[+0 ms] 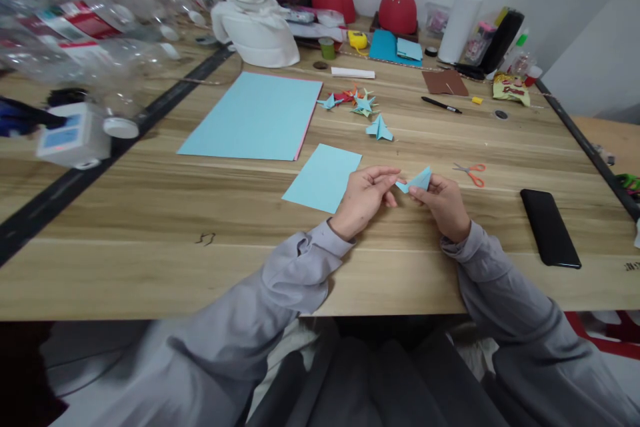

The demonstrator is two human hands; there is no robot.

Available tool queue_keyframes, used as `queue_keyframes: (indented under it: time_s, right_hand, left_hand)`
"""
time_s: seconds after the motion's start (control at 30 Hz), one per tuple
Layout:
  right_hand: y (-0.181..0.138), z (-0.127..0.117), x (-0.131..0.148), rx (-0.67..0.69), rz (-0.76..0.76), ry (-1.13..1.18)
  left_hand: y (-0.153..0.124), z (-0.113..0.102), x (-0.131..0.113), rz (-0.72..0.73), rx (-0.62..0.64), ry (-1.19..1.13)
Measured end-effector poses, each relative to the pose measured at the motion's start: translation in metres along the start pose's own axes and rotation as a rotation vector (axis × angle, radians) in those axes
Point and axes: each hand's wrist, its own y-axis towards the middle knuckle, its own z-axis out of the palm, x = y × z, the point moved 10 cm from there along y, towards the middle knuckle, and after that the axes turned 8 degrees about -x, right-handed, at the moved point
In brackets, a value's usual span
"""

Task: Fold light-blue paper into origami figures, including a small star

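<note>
Wood-grain table (240, 227) extends across the view. Clear bottles (90, 20) occupy the far left. Next: 1 large blue sheet (255, 113), then 1 small blue sheet (325, 177). Left hand (365, 195): fingers curved at the left tip of the folded paper (420, 180); grip cannot be determined. Folded paper sits between the 2 hands. Right hand (445, 203): thumb and fingers clamped on its right end. Scissors (470, 171) lie right of this hand; phone (550, 227) lies farther right.

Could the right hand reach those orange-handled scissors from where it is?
Probably yes: the scissors lie near the right hand with only bare tabletop between, though that hand holds the folded blue paper.
</note>
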Motion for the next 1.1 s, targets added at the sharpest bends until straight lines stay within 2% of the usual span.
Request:
queue_keyframes:
  time_s: [0.2,0.4,0.53,0.67,0.73,0.93,1.1]
  right_hand:
    - [0.0,-0.001,-0.003,0.001,0.039,0.022]
    - [-0.002,0.003,-0.003,0.04,0.047,0.055]
    - [-0.005,0.01,-0.009,0.096,0.143,0.171]
    - [-0.01,0.018,-0.016,0.14,0.27,0.313]
    - [-0.011,0.019,-0.016,0.146,0.287,0.326]
    - [-0.007,0.013,0.001,0.105,0.073,0.098]
    - [-0.005,0.014,0.0,0.126,0.05,0.057]
  left_hand:
    - [-0.001,-0.001,0.0,-0.009,-0.03,-0.01]
    - [-0.005,0.007,0.002,-0.008,0.022,0.076]
    - [-0.004,0.006,-0.002,0.015,0.014,0.07]
    - [-0.005,0.009,0.0,-0.042,0.054,-0.019]
    - [-0.005,0.01,0.001,-0.072,0.063,-0.053]
    - [-0.004,0.004,0.002,-0.065,0.022,0.013]
    - [-0.004,0.006,0.005,-0.066,0.04,0.038]
